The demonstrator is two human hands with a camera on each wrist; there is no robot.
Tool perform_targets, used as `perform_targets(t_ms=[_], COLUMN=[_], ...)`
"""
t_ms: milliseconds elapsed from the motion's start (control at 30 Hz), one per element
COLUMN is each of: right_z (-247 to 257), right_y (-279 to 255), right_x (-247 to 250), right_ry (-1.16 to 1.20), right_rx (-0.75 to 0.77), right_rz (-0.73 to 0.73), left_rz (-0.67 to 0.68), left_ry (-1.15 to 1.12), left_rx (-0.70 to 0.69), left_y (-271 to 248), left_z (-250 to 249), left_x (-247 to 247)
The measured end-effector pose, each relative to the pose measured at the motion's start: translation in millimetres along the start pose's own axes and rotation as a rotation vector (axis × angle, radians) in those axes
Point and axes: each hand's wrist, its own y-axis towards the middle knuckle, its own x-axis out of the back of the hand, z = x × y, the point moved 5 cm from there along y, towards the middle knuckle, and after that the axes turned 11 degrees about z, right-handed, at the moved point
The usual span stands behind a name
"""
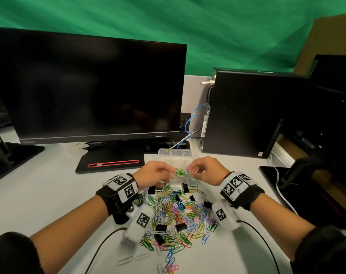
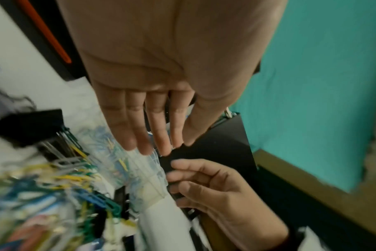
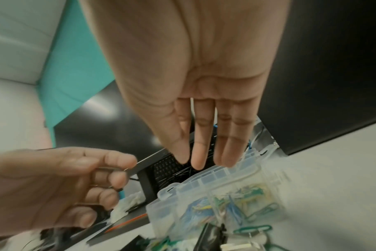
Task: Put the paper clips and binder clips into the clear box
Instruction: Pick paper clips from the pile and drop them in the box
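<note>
The clear box (image 1: 183, 178) stands on the white desk with its lid (image 1: 175, 152) open behind it and coloured paper clips inside (image 3: 236, 195). Both hands hover just over it. My left hand (image 1: 167, 173) has curled fingers (image 3: 118, 176), and a thin paper clip wire shows pinched between them. My right hand (image 1: 193, 170) has relaxed fingers (image 3: 199, 161) above the box rim, and nothing shows in it (image 2: 193, 178). A big pile of coloured paper clips (image 1: 174, 214) with several black binder clips (image 1: 161, 227) lies in front of the box, between my wrists.
A dark monitor (image 1: 89, 86) and its base with a red stripe (image 1: 113, 163) stand behind on the left. A black PC tower (image 1: 243, 115) is at the back right, with a white cable (image 1: 282, 192) on the right. Stray clips (image 1: 169, 264) lie near the front.
</note>
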Motion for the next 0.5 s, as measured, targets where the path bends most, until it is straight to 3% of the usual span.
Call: perform_targets(t_ms=[200,300,500], right_z=[9,10,15], right_y=[-50,-61,-62], right_x=[-25,-40,-62], right_ry=[-0.117,-0.224,-0.309], right_rx=[0.001,-0.012,-0.044], right_rz=[0.257,0.329,0.309], left_rz=[0.184,0.243,0.171], left_ry=[0.827,0.906,0.943], left_rx=[0.049,0.074,0.100], left_y=[-39,-51,-55], left_z=[20,30,30], left_x=[-25,-41,-60])
